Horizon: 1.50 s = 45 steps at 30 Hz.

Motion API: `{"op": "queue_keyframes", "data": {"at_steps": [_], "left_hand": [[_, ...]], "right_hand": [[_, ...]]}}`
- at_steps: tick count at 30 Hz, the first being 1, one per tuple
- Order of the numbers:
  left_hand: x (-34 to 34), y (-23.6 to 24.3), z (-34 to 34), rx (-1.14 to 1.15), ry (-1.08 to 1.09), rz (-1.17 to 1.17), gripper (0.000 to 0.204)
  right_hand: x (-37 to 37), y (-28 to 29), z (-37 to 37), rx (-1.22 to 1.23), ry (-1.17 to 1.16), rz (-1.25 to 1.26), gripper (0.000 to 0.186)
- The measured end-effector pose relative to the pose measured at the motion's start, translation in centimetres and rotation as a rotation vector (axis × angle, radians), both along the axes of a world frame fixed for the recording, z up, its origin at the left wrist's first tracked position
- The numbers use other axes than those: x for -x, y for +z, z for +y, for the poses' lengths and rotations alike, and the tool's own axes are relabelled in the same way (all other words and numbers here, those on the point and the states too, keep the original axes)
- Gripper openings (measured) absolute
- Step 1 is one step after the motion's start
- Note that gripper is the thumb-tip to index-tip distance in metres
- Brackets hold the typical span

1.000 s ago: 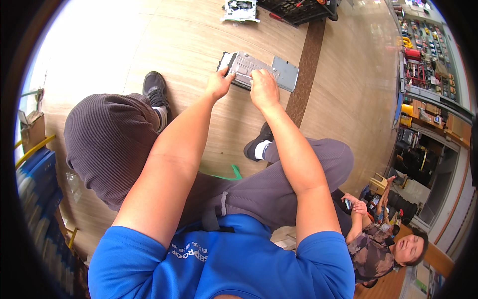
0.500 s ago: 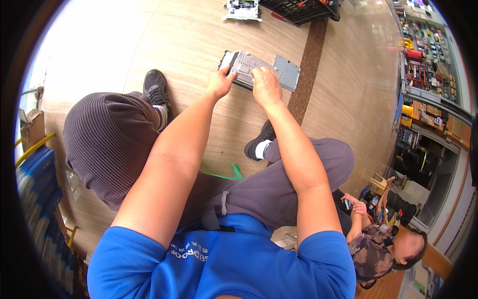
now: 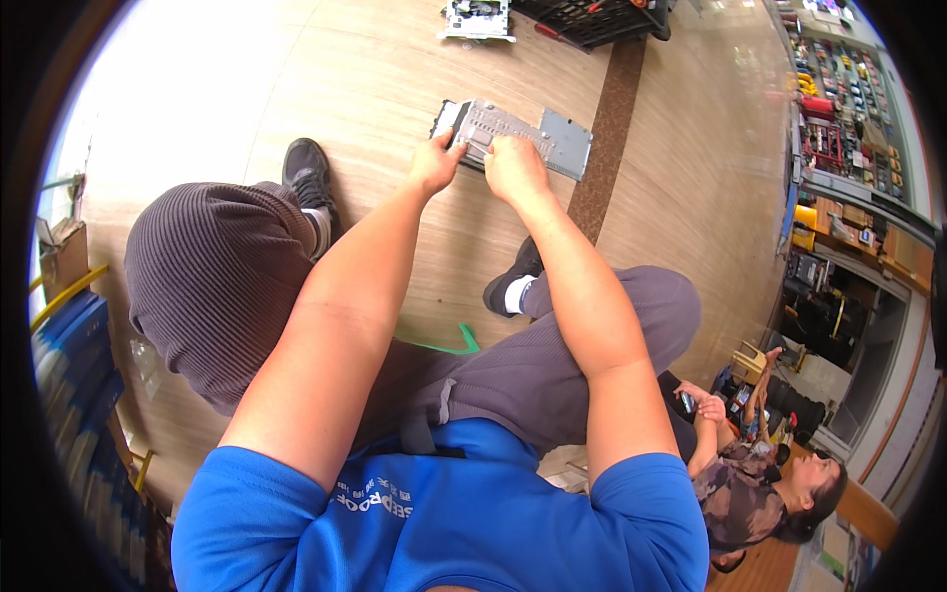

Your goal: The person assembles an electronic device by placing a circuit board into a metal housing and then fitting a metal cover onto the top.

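Observation:
A flat, silver-grey metal electronics unit (image 3: 493,120) with a slotted top and a black edge lies on the floor in front of me. My left hand (image 3: 437,163) grips its near left edge, thumb on top. Over its near right side, my right hand (image 3: 517,166) is closed round a thin, pale rod-shaped tool (image 3: 477,148). The tool's tip points toward my left thumb; its handle is hidden in the fist. A plain grey metal plate (image 3: 568,145) extends beyond the unit's right end; I cannot tell whether they are joined.
Another metal assembly (image 3: 476,20) lies farther off, beside a black plastic crate (image 3: 597,20) with red-handled items. A green strip (image 3: 464,340) is on the floor between my legs. Blue stacked goods (image 3: 74,355) stand at left. Another person (image 3: 755,488) sits at lower right.
My right hand has shifted slightly left and nearer to me, its fist turned a little. My left hand keeps its grip, and the unit has barely moved.

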State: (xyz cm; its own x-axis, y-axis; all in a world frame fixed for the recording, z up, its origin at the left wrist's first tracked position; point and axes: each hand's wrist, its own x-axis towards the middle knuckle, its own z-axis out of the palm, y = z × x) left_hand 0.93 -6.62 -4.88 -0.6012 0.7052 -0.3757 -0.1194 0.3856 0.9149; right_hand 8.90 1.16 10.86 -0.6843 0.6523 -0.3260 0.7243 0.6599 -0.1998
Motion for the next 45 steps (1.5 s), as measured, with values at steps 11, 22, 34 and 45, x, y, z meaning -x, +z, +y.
{"op": "queue_keyframes", "data": {"at_steps": [11, 22, 34, 45], "left_hand": [[0.2, 0.4, 0.0, -0.013, -0.014, 0.007, 0.056], [0.2, -0.1, 0.0, 0.004, -0.030, 0.005, 0.056], [0.2, 1.0, 0.0, 0.035, -0.055, 0.015, 0.057], [0.2, 0.7, 0.1, 0.020, -0.040, 0.017, 0.057]], "right_hand": [[-1.6, -0.4, 0.5, -0.074, -0.014, 0.147, 0.012], [-2.2, -1.2, 1.2, -0.089, 0.073, 0.217, 0.012], [-2.2, -1.1, 1.8, -0.077, 0.118, 0.213, 0.011], [-1.3, -0.3, 0.9, -0.198, 0.207, 0.032, 0.013]]}}
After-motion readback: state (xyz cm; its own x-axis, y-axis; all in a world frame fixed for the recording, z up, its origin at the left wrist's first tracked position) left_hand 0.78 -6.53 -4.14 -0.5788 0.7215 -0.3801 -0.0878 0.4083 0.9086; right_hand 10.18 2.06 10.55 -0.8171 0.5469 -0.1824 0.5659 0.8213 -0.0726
